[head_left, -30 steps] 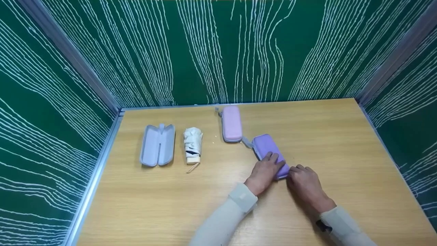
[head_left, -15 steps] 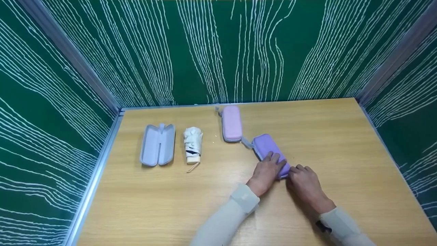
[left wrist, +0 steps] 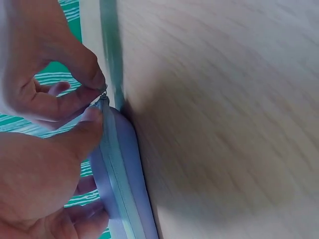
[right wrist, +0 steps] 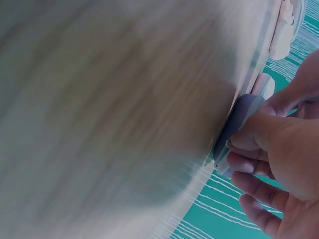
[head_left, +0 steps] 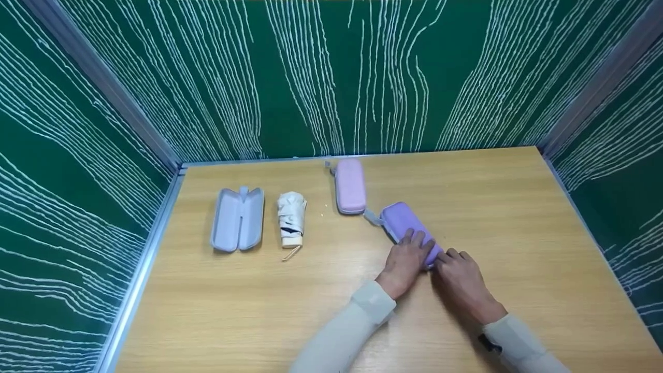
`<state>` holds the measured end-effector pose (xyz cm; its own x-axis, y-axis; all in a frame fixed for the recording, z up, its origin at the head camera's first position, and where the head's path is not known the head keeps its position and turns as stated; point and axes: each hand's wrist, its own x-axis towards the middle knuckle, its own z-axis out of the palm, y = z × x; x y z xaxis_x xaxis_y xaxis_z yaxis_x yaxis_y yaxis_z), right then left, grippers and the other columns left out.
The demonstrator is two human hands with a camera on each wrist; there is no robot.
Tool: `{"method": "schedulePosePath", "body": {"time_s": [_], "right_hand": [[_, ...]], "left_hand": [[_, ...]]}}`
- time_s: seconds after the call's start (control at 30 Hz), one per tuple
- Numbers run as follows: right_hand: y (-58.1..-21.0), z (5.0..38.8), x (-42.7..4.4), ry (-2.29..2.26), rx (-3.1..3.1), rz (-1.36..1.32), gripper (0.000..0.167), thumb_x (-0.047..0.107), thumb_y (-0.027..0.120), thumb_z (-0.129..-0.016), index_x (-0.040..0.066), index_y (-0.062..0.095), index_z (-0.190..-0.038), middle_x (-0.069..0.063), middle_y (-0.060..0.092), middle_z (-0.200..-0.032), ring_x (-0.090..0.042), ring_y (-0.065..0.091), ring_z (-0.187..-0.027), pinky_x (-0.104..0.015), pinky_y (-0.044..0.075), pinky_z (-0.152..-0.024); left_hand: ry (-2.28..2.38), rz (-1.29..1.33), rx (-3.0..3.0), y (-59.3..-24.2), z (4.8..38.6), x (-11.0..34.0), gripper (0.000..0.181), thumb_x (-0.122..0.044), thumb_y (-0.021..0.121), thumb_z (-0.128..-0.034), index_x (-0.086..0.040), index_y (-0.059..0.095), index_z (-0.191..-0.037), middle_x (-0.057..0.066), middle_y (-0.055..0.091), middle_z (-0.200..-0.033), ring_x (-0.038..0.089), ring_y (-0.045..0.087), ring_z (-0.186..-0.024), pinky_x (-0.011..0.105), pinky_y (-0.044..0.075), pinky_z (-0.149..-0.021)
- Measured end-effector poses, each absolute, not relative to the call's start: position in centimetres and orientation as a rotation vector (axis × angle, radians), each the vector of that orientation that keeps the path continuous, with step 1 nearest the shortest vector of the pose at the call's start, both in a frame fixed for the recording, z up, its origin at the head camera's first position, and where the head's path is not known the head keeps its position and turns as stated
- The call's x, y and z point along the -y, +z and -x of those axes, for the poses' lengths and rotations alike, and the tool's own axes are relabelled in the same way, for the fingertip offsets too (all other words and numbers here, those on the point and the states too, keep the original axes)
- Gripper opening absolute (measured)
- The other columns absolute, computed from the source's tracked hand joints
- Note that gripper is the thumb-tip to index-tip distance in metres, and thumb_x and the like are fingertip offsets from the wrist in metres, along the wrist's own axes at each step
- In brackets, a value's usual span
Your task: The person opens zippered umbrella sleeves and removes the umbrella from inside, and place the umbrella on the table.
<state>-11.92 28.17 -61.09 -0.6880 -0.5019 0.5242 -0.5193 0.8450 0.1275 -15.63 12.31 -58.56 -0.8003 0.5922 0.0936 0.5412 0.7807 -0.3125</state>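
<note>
- The purple case (head_left: 400, 220) lies aslant on the counter (head_left: 233, 311), its near end between both hands.
- The left hand (head_left: 407, 260) holds the case, fingers across its top and thumb against its zipped side.
- The right hand (head_left: 462, 280) pinches the small zipper pull (left wrist: 104, 94) at the near end, thumb against index finger.
- A grey strap (head_left: 372, 217) sticks out from the far end, toward the pink case (head_left: 350, 186).
- Farther left lie a folded white umbrella (head_left: 291, 215) and, beside it, an opened pale-blue case (head_left: 226, 220).

Left hand (head_left: 405, 262) gripping, right hand (head_left: 462, 277) (alongside) pinching
</note>
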Motion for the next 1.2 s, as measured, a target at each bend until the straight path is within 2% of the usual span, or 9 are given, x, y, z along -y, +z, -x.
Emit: {"method": "schedulePosePath", "body": {"time_s": [0.2,0.33,0.43,0.6,0.87,1.2], "right_hand": [[-61.0,11.8,-28.3,0.07,2.487,-0.727,0.006,-0.006,0.075,-0.074,-0.004,0.072,-0.078,-0.011,0.067,-0.078,-0.033,0.058,-0.072,-0.043,0.046,-0.058],[-60.7,11.7,-28.3,0.085,2.511,-0.71,0.009,-0.005,0.079,-0.074,-0.003,0.071,-0.077,-0.012,0.068,-0.078,-0.034,0.06,-0.073,-0.044,0.048,-0.059],[-60.6,11.7,-28.5,0.086,2.531,-0.693,0.012,-0.003,0.082,-0.072,-0.003,0.071,-0.078,-0.012,0.068,-0.079,-0.034,0.06,-0.074,-0.045,0.048,-0.06],[-60.5,11.6,-28.9,0.085,2.551,-0.679,0.019,0.0,0.087,-0.071,-0.001,0.069,-0.077,-0.012,0.066,-0.078,-0.034,0.06,-0.075,-0.046,0.049,-0.063],[-60.1,11.4,-29.4,0.123,2.612,-0.626,0.021,0.001,0.089,-0.074,-0.001,0.068,-0.078,-0.011,0.064,-0.076,-0.034,0.06,-0.076,-0.048,0.05,-0.066],[-60.1,11.3,-29.5,0.115,2.665,-0.574,0.019,0.001,0.088,-0.077,-0.004,0.071,-0.083,-0.013,0.067,-0.077,-0.034,0.062,-0.077,-0.049,0.052,-0.068]], "left_hand": [[0.336,1.009,2.757,-58.5,16.1,-11.2,0.045,-0.041,0.058,-0.1062,-0.038,0.058,-0.151,-0.006,0.057,-0.144,0.013,0.053,-0.141,0.019,0.06,-0.077],[0.174,1.123,2.816,-57.9,17.0,-9.9,0.043,-0.028,0.058,-0.1077,-0.033,0.06,-0.151,-0.004,0.057,-0.152,0.015,0.052,-0.143,0.024,0.059,-0.092],[0.139,1.17,2.814,-57.5,17.5,-9.4,0.046,-0.018,0.059,-0.1058,-0.033,0.062,-0.149,-0.006,0.057,-0.152,0.015,0.052,-0.143,0.026,0.052,-0.106],[0.206,1.194,2.766,-57.4,17.6,-9.1,0.044,-0.018,0.059,-0.1046,-0.035,0.066,-0.144,-0.004,0.058,-0.146,0.023,0.048,-0.146,0.033,0.043,-0.118],[0.102,1.178,2.883,-57.6,17.7,-8.8,0.046,-0.016,0.052,-0.1079,-0.041,0.064,-0.145,-0.003,0.048,-0.164,0.028,0.041,-0.154,0.044,0.039,-0.122],[0.176,1.123,2.834,-57.2,17.7,-9.3,0.048,-0.017,0.057,-0.1046,-0.046,0.066,-0.141,-0.005,0.056,-0.157,0.024,0.051,-0.146,0.04,0.048,-0.113]]}}
